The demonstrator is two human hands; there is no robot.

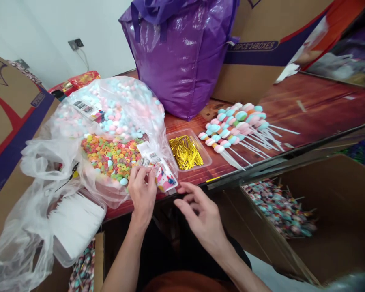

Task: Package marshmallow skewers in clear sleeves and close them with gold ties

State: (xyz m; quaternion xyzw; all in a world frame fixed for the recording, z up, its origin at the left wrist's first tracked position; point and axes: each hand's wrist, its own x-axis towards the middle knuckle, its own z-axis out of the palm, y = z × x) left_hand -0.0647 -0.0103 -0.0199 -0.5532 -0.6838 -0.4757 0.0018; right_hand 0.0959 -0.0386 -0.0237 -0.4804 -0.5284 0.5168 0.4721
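My left hand (142, 196) is at the table's front edge, fingers pinched together at the near side of a small printed plastic bag (164, 176) with pink and dark splashes. Just to its right hovers my right hand (200, 213), thumb and curled fingers apart, with nothing seen between them. Behind the left hand, ring-shaped gummies (109, 156) and pastel marshmallows (118, 117) fill a large clear plastic bag. A clear tray (208, 160) of gold twist ties (185, 152) stands beside it. Marshmallow skewers (234, 123) on white sticks lie further right.
Another printed packet (86, 109) rests on the marshmallow bag. White sticks (74, 223) fill a tub at left. A purple bag (179, 56) and large cartons (252, 77) stand behind. An open carton (337, 211) below right holds many wrapped skewers (280, 207).
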